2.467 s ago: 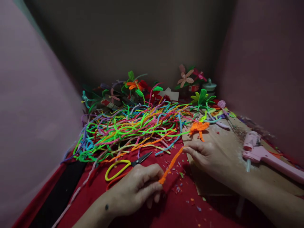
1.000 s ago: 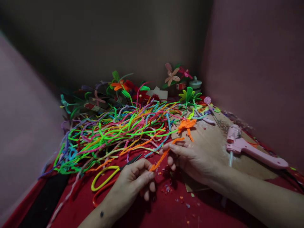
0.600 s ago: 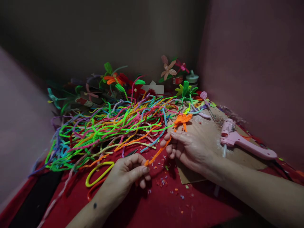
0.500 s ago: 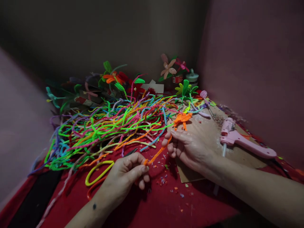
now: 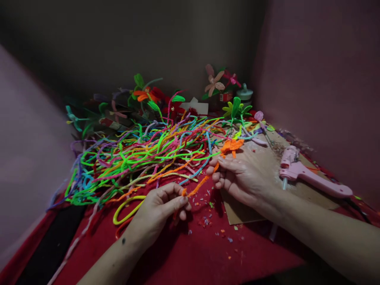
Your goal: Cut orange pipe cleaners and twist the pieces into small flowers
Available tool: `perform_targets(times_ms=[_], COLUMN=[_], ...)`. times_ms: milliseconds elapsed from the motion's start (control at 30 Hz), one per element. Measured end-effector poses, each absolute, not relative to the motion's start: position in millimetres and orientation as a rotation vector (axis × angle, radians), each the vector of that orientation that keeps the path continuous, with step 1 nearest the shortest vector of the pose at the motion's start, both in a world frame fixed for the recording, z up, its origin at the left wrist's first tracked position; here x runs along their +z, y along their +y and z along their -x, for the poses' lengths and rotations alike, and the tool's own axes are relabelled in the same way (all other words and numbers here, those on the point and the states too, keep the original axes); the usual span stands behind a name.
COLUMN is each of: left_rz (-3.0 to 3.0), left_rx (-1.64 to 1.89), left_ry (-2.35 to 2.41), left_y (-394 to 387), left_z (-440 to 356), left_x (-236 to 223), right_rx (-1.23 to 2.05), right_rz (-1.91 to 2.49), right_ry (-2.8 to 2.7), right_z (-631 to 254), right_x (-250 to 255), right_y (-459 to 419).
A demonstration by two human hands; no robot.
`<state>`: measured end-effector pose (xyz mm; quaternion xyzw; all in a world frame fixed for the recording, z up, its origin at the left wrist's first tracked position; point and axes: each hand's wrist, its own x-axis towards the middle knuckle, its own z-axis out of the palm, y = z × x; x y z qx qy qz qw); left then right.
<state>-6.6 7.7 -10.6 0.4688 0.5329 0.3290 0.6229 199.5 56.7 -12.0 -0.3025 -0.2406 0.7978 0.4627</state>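
An orange pipe cleaner point(image 5: 199, 186) stretches slantwise between my two hands above the red cloth. My left hand point(image 5: 166, 204) pinches its lower end between thumb and fingers. Farther up, my right hand point(image 5: 237, 176) is closed on the same pipe cleaner. Just beyond the right fingertips sits a folded orange pipe-cleaner shape point(image 5: 231, 146), which seems joined to the strand; the fingers hide the join. Scissors with a yellow handle loop point(image 5: 118, 217) lie beside my left wrist, partly covered by it.
A heap of coloured pipe cleaners point(image 5: 148, 150) spreads across the left and middle. A pink glue gun point(image 5: 314, 178) rests on a cardboard sheet point(image 5: 243, 209) at right. Pipe-cleaner flowers point(image 5: 215, 81) and a lidded jar point(image 5: 244, 94) stand at the back. Scraps litter the red cloth point(image 5: 190, 257).
The whole view has shifted slightly, so things appear a little to the right. Both hands keep their hold on the orange pipe cleaner; the left hand has risen slightly.
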Motion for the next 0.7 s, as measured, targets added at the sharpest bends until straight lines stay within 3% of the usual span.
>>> perform_targets(times_ms=[700], left_rz=[-1.751], left_rx=[0.843], left_ry=[1.470], left_y=[-7.5], left_z=[0.0], left_x=[-8.6], right_rx=[1.925], right_rz=[0.830], right_ry=[-0.430], right_z=[-199.2], right_x=[-9.6], right_y=[57.2])
